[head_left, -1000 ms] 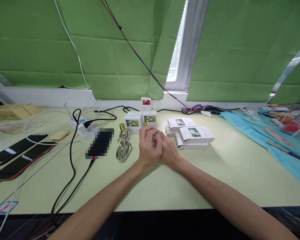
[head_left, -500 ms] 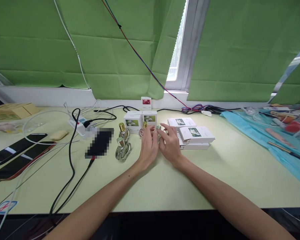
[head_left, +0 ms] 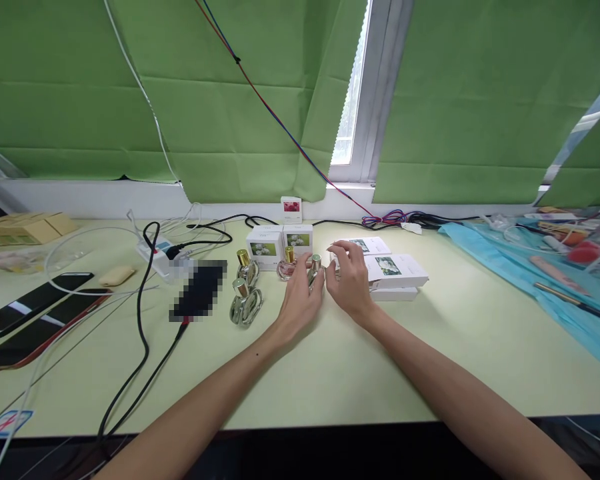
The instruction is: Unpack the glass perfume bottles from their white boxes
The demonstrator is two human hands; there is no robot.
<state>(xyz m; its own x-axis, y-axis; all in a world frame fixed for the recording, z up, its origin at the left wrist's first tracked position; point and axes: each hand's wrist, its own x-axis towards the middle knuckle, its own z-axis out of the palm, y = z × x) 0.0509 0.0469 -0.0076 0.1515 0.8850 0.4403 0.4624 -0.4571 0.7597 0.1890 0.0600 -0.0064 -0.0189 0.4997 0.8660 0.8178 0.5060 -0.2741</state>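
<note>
My left hand (head_left: 303, 290) is closed round a small glass perfume bottle with a silvery-green cap (head_left: 317, 259), and its fingers hide most of the glass. Just to the right, my right hand (head_left: 351, 279) has its thumb and fingers apart and bent, at the left end of the flat white boxes (head_left: 403, 267). Whether it touches them I cannot tell. Behind my left hand stands a pinkish perfume bottle with a gold cap (head_left: 289, 255). Two more bottles stand left: a gold-capped one (head_left: 248, 270) and a silvery-capped one (head_left: 246, 305).
White cartons (head_left: 265, 248) with flower pictures stand upright behind the bottles, and a small box (head_left: 291, 209) leans at the wall. A power strip (head_left: 157, 257), black cables (head_left: 140, 320) and phones (head_left: 45, 327) lie left. Blue sheeting (head_left: 520, 267) with assorted items covers the right.
My right hand has moved slightly right, away from the silvery-capped bottle, whose cap now shows between my hands. My left hand stays at the bottle.
</note>
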